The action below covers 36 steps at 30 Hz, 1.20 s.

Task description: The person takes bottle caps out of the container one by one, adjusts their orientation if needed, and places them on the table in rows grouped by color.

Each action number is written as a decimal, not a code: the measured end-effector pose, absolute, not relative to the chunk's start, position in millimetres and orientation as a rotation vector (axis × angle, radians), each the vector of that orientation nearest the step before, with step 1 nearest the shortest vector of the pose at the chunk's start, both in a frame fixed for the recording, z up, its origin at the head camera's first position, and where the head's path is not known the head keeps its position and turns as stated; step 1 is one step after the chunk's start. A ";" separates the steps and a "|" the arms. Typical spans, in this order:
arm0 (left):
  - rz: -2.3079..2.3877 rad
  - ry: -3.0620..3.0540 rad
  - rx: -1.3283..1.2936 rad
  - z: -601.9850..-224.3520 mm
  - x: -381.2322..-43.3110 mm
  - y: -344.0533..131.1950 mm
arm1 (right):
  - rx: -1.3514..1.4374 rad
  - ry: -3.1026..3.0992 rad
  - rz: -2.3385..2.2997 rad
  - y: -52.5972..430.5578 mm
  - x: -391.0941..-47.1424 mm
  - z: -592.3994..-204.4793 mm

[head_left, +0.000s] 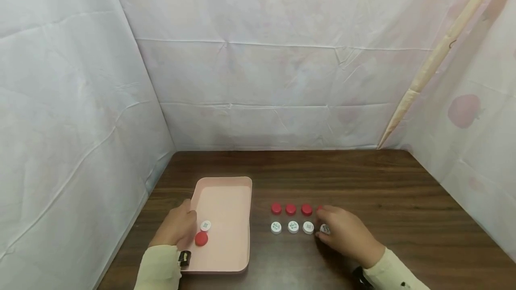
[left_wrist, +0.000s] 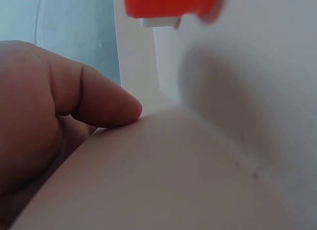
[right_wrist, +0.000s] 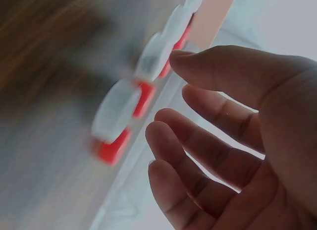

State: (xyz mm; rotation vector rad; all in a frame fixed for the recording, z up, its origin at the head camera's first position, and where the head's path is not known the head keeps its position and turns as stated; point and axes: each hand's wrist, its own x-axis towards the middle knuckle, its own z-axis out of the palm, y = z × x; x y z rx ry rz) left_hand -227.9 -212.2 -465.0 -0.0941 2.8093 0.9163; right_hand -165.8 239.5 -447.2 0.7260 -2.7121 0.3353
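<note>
My left hand (head_left: pixel 175 223) grips the left wall of a shallow pink tray (head_left: pixel 227 205); in the left wrist view the thumb (left_wrist: pixel 109 103) presses on the wall. Inside the tray, close to that hand, lie a white round cap (head_left: pixel 205 226) with a printed top and a plain red cap (head_left: pixel 201 238). My right hand (head_left: pixel 346 234) hovers at the right end of two rows of caps, partly covering the last red cap (head_left: pixel 320 208) and the last white cap (head_left: pixel 324 228). In the right wrist view its fingers (right_wrist: pixel 208 150) are loosely bent, with nothing between them.
Red caps (head_left: pixel 290 209) form the far row on the dark wooden table (head_left: pixel 363 178); printed white caps (head_left: pixel 293 227) form the near row. White cloth walls (head_left: pixel 250 79) enclose the table at the back and both sides. A cloth-covered pole (head_left: pixel 423 75) slants at the back right.
</note>
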 end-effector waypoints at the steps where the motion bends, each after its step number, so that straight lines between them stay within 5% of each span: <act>1: 0.914 2.814 -0.089 -465.2 -227.9 -212.2 | 0.749 -2.697 0.330 234.7 -166.1 -445.8; 36: 0.920 2.810 -0.111 -467.9 -226.9 -211.5 | 1.216 -2.528 0.366 103.0 -185.3 -438.6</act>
